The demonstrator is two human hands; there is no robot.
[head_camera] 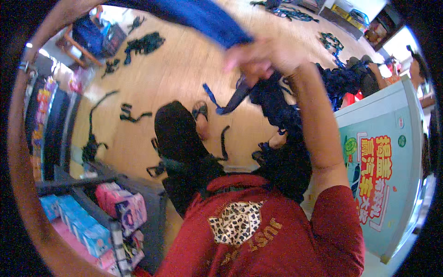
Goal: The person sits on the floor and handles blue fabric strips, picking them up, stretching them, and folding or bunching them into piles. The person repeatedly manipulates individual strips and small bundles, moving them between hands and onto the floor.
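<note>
My right hand [263,60], blurred, is closed around the end of a blue fabric strip [204,22] that stretches up to the left, out of the top edge. A narrower dark blue strap [235,98] dangles below this hand. Beneath it, a tangled bundle of navy fabric straps [277,100] lies over my right leg. My left arm [20,145] curves along the left rim with a band at the wrist. Part of my left hand [65,15] shows at the upper left, but its fingers are hidden, and I cannot tell what it holds.
Loose dark straps [133,114] and a dark bundle [145,43] lie on the wooden floor [187,65]. A pale green chest [377,187] bearing writing stands close on my right, with another person's arm [379,76] beyond it. Shelves of packaged goods [86,225] flank my left; a wooden stool [74,52] is farther off.
</note>
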